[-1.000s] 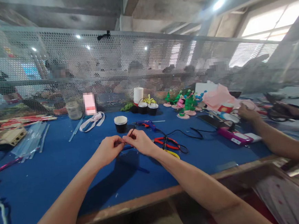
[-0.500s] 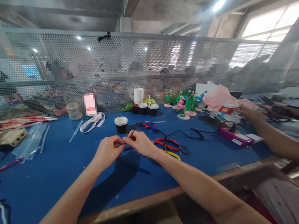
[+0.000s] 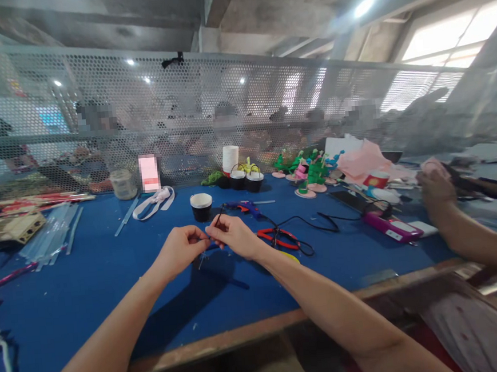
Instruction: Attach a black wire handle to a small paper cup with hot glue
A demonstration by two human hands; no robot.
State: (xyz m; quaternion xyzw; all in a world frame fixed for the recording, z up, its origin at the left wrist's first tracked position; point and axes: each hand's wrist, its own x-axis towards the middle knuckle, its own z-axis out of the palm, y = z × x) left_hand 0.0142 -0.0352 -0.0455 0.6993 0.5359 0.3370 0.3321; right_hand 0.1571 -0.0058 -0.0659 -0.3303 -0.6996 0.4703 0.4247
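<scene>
My left hand [image 3: 183, 249] and my right hand [image 3: 231, 233] meet over the blue table, fingertips almost touching. Both pinch a thin dark strip [image 3: 221, 213], whose upper end sticks up from my right fingers. Its exact kind is too small to make out. Just beyond my hands stands a small paper cup [image 3: 201, 208], white at the rim and black below, without a handle. A blue glue gun [image 3: 245, 207] lies to the right of the cup. Red-handled pliers [image 3: 278, 238] rest beside my right wrist, with a yellow handle [image 3: 289, 257] partly hidden under my forearm.
Two small buckets with black handles [image 3: 254, 181] and stacked white cups [image 3: 231, 157] stand at the back. Green cactus-like figures [image 3: 316, 175] are right of them. Clear glue sticks [image 3: 54, 233] lie left. A purple power strip [image 3: 392, 227] sits near a co-worker's hand [image 3: 440, 191].
My right fingers have shifted slightly, and the dark strip now stands more upright. My left hand has barely moved. The co-worker's hand has moved right with something pink.
</scene>
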